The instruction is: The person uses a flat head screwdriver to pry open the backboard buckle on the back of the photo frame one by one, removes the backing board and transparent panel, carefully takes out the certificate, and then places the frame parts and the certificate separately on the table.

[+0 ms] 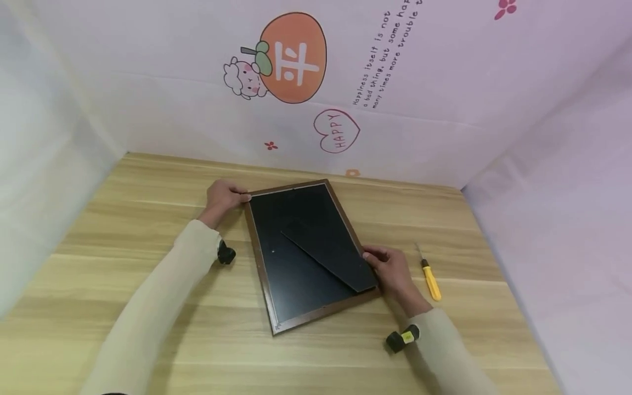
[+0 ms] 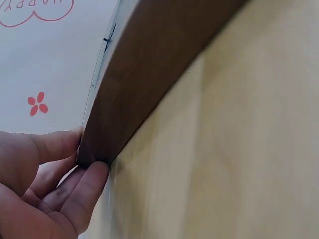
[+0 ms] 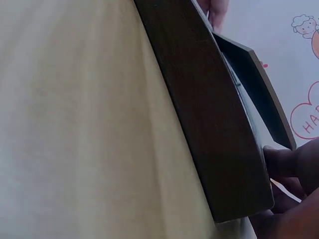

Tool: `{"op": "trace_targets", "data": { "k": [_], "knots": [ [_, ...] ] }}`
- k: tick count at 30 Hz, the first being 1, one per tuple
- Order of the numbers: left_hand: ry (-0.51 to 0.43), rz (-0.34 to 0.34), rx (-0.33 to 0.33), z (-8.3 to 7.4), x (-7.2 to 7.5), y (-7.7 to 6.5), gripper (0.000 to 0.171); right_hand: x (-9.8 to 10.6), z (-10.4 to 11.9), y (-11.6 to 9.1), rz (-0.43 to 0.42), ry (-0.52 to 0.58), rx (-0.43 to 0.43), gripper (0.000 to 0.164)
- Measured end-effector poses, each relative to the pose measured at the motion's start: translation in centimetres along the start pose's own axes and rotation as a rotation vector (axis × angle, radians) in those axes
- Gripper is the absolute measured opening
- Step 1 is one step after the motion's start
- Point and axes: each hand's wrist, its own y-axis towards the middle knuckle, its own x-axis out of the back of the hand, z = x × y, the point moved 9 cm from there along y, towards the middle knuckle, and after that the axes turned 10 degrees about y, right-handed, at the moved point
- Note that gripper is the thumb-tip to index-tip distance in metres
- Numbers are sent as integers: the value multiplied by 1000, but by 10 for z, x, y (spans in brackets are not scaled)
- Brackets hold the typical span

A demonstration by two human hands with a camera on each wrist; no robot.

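A picture frame (image 1: 258,249) with a brown wooden border lies back side up on the table, slanted in the head view. Its black backing panel (image 1: 291,280) carries a black stand flap (image 1: 336,241), whose near end is raised off the panel. At the frame's far left corner, my left hand (image 1: 224,196) pinches the border between thumb and fingers. My right hand (image 1: 390,269) holds the right border near the flap's raised end, thumb on top. The right wrist view shows the brown side (image 3: 209,114) of the frame and that hand's fingers (image 3: 284,162) at its corner.
A screwdriver (image 1: 432,282) with a yellow handle lies right of my right hand, its tip pointing away. The wood-grain table (image 1: 222,340) ends at a white printed backdrop (image 1: 415,142) behind, with pale sheets on both sides. Black devices (image 1: 226,253) sit on both wrists.
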Motion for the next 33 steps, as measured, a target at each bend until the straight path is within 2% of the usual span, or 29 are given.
{"op": "trace_targets", "data": {
  "k": [3,9,14,21,27,33],
  "knots": [
    [-6,14,4,7,5,-9,31,0,2,6,12,-14,0,26],
    [-110,59,59,28,9,-24,32,1,3,16,22,-27,-24,25],
    [-94,57,81,41,12,-35,34,0,5,24,55,-35,-33,25],
    [-61,58,67,46,19,-53,33,-3,13,39,70,-56,-15,26],
    [54,-15,-20,42,25,-65,28,-6,15,43,82,-26,-15,26],
    [49,-95,-39,41,28,-75,23,-1,1,33,85,91,-68,34]
  ]
}}
